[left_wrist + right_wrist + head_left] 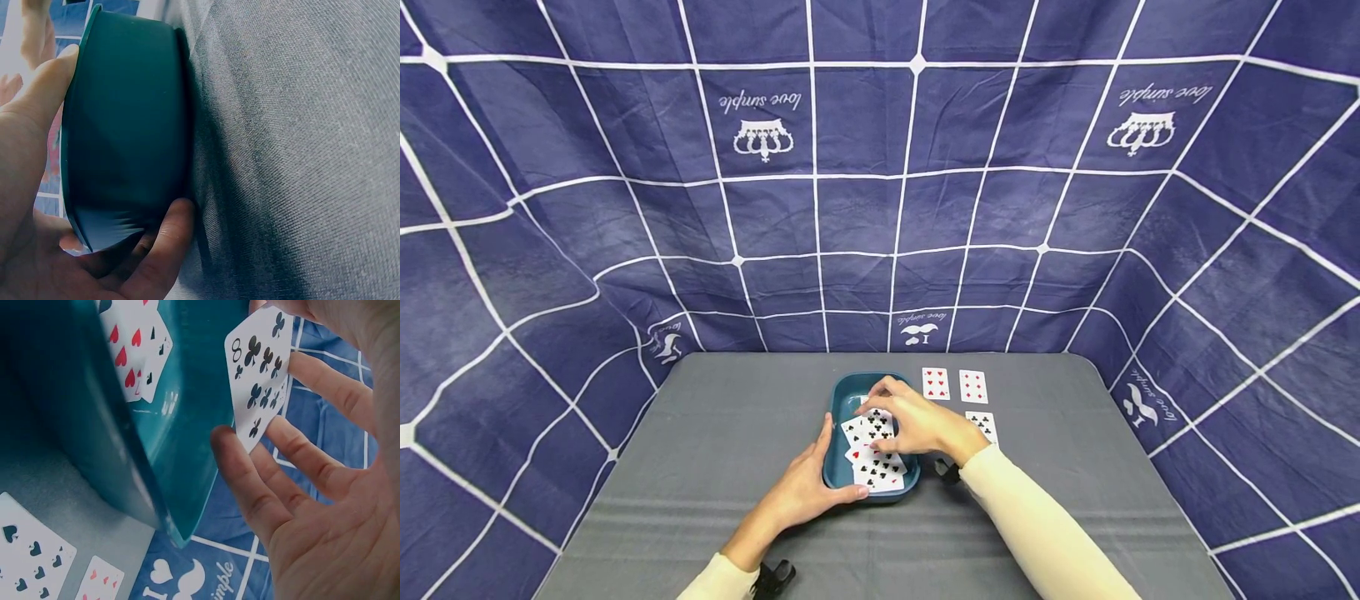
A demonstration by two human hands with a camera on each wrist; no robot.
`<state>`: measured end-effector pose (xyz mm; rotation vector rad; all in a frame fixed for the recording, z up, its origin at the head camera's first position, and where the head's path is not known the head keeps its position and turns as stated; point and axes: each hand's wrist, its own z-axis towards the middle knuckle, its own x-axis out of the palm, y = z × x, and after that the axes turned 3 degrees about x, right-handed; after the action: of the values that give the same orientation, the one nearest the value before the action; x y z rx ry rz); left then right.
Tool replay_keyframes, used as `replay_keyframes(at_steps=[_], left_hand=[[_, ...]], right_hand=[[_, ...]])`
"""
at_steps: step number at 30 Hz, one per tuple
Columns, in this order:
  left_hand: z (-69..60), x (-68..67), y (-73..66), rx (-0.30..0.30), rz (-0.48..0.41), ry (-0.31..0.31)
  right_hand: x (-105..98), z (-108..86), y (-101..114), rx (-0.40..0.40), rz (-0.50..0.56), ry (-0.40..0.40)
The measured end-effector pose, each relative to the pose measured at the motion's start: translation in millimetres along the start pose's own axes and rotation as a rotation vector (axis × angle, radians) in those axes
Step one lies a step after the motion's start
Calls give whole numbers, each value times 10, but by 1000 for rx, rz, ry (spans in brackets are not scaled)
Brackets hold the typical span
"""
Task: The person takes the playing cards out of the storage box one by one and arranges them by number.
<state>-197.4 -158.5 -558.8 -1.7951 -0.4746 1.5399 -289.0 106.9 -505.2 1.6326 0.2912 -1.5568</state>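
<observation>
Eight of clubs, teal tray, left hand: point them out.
Eight of clubs (261, 380): right wrist view, middle of its printed face.
Teal tray (128, 106): left wrist view, outside of its side wall.
Left hand (805, 486): head view, back of the hand.

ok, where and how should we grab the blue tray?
I'd take the blue tray by its near-left rim and wall, from the left: the wall rises steeply to a lip, and the left hand holds there. That should stay clear of the cards inside and the right hand above them.
</observation>
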Motion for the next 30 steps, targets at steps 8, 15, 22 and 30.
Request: replay_keyframes(at_steps=[8,15,22,30], left_hand=[[18,7,12,2,4,7],[28,11,17,3,8,-4],[16,25,21,2,11,-11],[1,17,10,-9,-6,-14]], right_hand=[[3,-221,-56,5,-25,-41],[1,-465,-120,0,-28,-89],[15,-755,-222,19,-26,-122],[53,-1026,-302,31,-56,-155]])
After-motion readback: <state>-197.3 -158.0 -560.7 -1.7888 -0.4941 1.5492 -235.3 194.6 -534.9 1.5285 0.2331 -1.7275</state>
